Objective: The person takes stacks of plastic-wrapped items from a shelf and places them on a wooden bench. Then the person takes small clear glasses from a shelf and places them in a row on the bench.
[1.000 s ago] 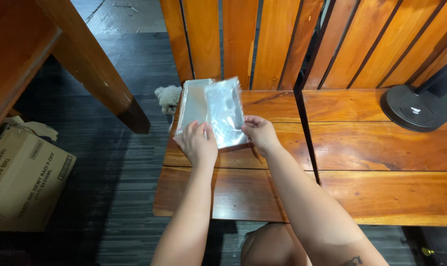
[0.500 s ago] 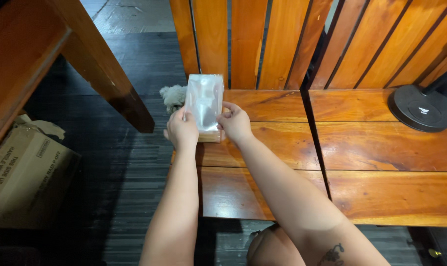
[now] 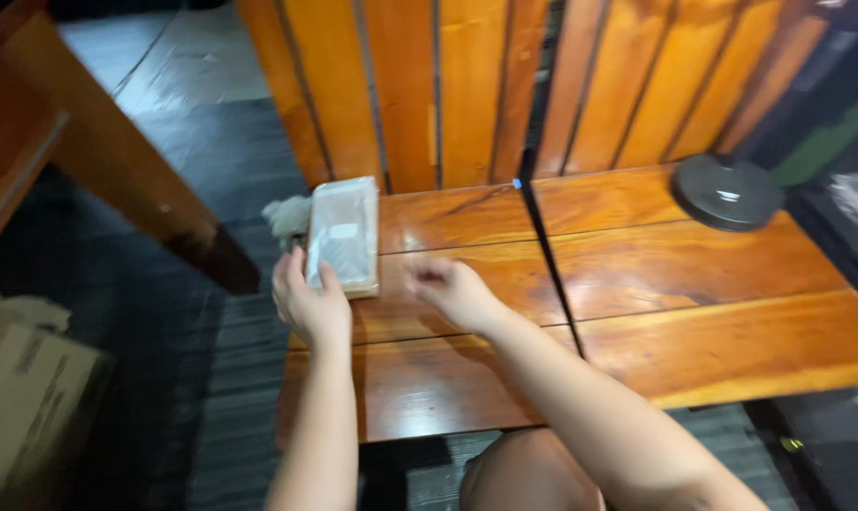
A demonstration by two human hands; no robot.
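Left hand (image 3: 311, 303) clamps the folded plastic bag (image 3: 344, 235); right hand (image 3: 453, 289) hovers empty at 3 o'clock. One-handed grip risks unfolding.

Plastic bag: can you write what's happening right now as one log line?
left hand: holds folded plastic bag | right hand: empty, above wooden bench | round black base: far right

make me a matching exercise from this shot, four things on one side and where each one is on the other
Things:
1. clear bag
2. round black base
3. cardboard box
4. right hand

Places:
A. on the floor, far left
B. held in the left hand
C. far right end of the bench
D. over the bench, holding nothing

Pairs: 1-B, 2-C, 3-A, 4-D
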